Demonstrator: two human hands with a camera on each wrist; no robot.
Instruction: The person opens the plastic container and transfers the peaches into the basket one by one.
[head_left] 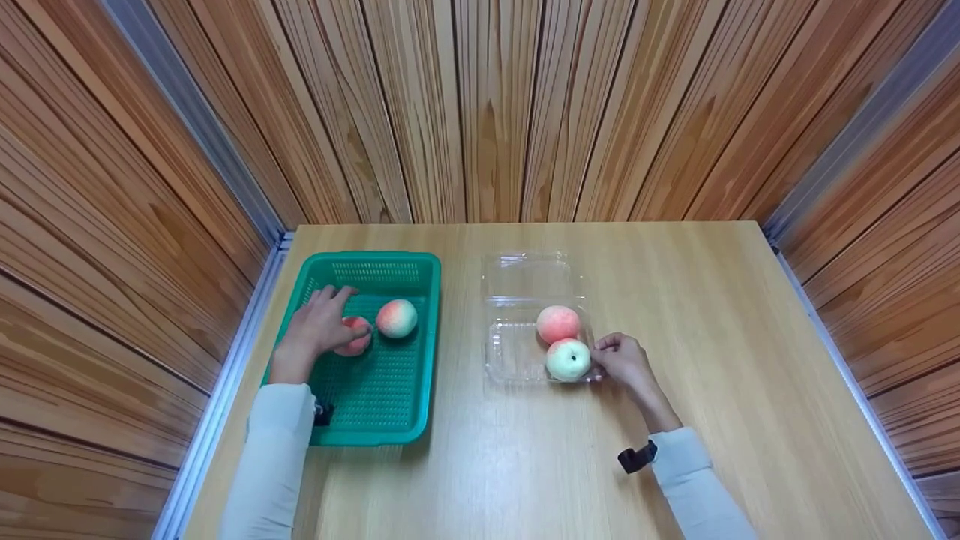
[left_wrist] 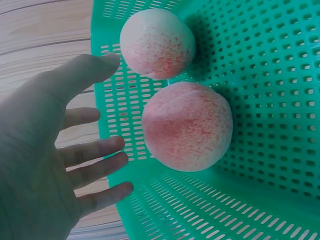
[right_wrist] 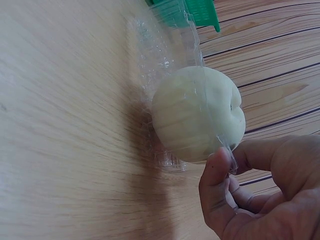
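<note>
My left hand [head_left: 319, 324] reaches into a green plastic basket [head_left: 433, 352], its fingers spread over a reddish peach [head_left: 357, 343]. In the left wrist view that peach [left_wrist: 187, 127] shows beside the fingertips, with a gap between. A paler peach [head_left: 397, 319] lies to its right in the basket. My right hand [head_left: 624, 358] pinches the rim of a clear plastic clamshell box [head_left: 510, 356] between thumb and fingers, as the right wrist view shows at the box's corner [right_wrist: 227, 152]. Inside the box, a pink peach [head_left: 557, 322] sits behind a pale one [head_left: 568, 360].
The box's clear lid [head_left: 525, 276] lies folded back, away from me. Both containers stand on a light wooden table [head_left: 675, 285], basket on the left, box near the middle. Wood-patterned panels [head_left: 495, 112] rise along the back and sides.
</note>
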